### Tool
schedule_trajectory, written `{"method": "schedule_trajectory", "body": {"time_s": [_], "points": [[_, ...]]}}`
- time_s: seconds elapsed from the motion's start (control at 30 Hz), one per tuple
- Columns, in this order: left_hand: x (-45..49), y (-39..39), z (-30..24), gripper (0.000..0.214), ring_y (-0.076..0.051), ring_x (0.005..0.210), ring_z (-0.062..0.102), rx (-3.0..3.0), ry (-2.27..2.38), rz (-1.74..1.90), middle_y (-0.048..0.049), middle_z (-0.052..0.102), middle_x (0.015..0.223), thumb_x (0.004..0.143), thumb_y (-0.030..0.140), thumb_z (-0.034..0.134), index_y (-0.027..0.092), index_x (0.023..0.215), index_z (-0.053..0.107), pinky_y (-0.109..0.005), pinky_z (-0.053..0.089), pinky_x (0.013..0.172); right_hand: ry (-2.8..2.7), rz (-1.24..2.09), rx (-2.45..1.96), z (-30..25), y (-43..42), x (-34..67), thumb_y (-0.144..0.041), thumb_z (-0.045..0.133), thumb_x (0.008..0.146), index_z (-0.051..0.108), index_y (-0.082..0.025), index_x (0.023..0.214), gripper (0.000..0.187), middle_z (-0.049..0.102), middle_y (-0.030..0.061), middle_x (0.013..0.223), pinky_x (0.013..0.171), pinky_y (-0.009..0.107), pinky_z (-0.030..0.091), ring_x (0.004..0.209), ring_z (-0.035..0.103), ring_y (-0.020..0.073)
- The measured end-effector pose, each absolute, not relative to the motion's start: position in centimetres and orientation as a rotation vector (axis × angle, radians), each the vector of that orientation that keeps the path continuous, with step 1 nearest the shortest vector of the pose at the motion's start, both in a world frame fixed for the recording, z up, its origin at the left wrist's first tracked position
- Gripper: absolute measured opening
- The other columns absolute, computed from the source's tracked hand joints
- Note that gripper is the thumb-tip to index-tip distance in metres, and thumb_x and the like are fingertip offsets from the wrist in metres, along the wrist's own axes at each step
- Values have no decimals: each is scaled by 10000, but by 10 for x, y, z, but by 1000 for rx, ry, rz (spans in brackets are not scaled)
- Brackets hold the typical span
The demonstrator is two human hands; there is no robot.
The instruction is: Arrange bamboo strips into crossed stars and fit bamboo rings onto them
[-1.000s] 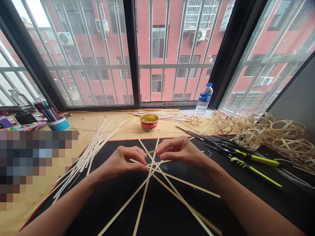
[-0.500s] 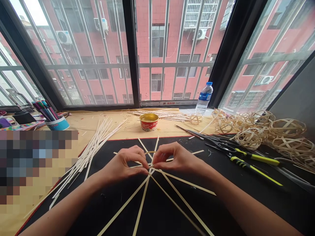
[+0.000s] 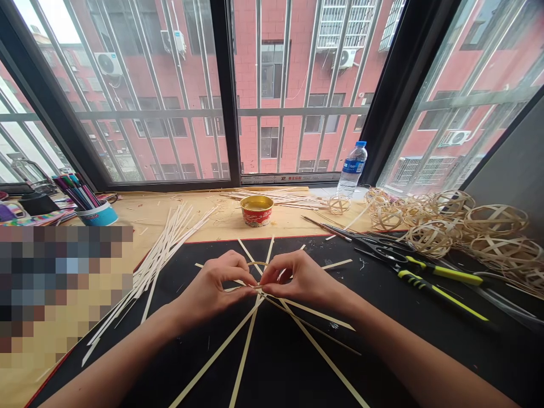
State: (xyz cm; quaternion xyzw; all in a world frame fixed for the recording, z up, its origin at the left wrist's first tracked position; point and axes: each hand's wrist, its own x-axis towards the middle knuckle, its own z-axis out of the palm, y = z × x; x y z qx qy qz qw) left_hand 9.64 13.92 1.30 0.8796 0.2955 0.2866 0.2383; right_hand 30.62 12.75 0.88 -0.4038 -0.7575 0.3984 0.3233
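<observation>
My left hand (image 3: 216,281) and my right hand (image 3: 300,277) meet at the fingertips over the crossing point of several long bamboo strips (image 3: 250,340), which fan out across the black mat (image 3: 374,362). Both hands pinch the strips there. A thin bamboo hoop (image 3: 257,264) rises just above my fingers, its lower part hidden behind them. The exact crossing is also covered by my fingertips.
Loose bamboo strips (image 3: 159,255) lie to the left. Pliers with yellow-black handles (image 3: 437,289) and woven bamboo balls (image 3: 467,232) are on the right. Behind stand a red-and-gold tin (image 3: 256,211), water bottle (image 3: 352,170) and pen cup (image 3: 97,214). A window spans the back.
My hands have drawn closer, and their fingertips now meet under the hoop. The hoop stands more clearly above them. A thin strip at lower right has swung upward, and the view has tilted slightly.
</observation>
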Motion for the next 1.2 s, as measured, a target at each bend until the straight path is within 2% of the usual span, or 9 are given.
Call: {"method": "schedule_trajectory", "body": {"time_s": [0.2,0.43,0.53,0.73,0.9,1.0,1.07,1.13,1.2], "points": [[98,137,15,92,-170,789,570,2412,869,793,-30,585,813,814,166,649,195,790,733,-305,466,727,-1995,998,-1064,8,126,305,-179,673,735,752,-141,743,88,679,30,671,589,229,460,621,604,135],[99,136,13,117,-162,793,546,2522,898,814,-22,571,811,842,153,614,197,796,712,-292,444,714,-2185,914,-922,15,124,313,-257,645,834,757,-145,920,180,692,47,789,653,243,452,713,608,144],[98,135,11,115,-162,789,527,2615,855,837,-20,564,782,849,130,602,180,795,691,-281,437,693,-2231,760,-923,12,126,311,-226,692,800,757,-155,917,151,673,37,764,648,241,446,686,596,135],[101,133,9,136,-168,821,516,2757,790,935,-24,555,773,874,91,560,161,807,655,-271,459,692,-2227,438,-886,-3,131,305,-134,663,810,731,-155,790,74,676,37,723,652,242,448,685,588,134],[104,132,10,147,-190,939,525,2867,746,1038,-34,582,844,882,77,549,175,815,635,-307,499,774,-2279,76,-824,-2,129,303,-180,631,853,691,-191,783,93,687,45,802,750,315,455,833,531,186],[104,130,14,135,-228,1103,502,2917,754,1225,-77,568,1082,867,81,586,181,944,631,-391,479,916,-2247,-111,-837,6,126,305,-179,559,897,673,-191,792,155,674,65,895,690,311,454,827,511,191],[103,127,18,260,-246,1146,500,2898,826,1406,-103,520,1196,849,104,629,179,1095,595,-429,456,967,-2147,-135,-830,12,124,307,-150,492,922,661,-178,841,189,640,80,906,669,293,469,811,532,177],[103,124,21,363,-247,1122,525,2845,893,1569,-110,509,1210,830,114,662,173,1172,557,-427,465,956,-1984,-110,-810,15,123,308,-136,470,927,644,-169,886,182,600,77,888,683,285,493,795,559,160],[104,121,22,347,-234,1065,551,2816,903,1660,-92,542,1148,819,96,672,175,1142,573,-397,490,898,-1802,-54,-783,17,122,309,-138,488,919,629,-175,906,147,573,69,893,689,281,515,805,584,157]]}}
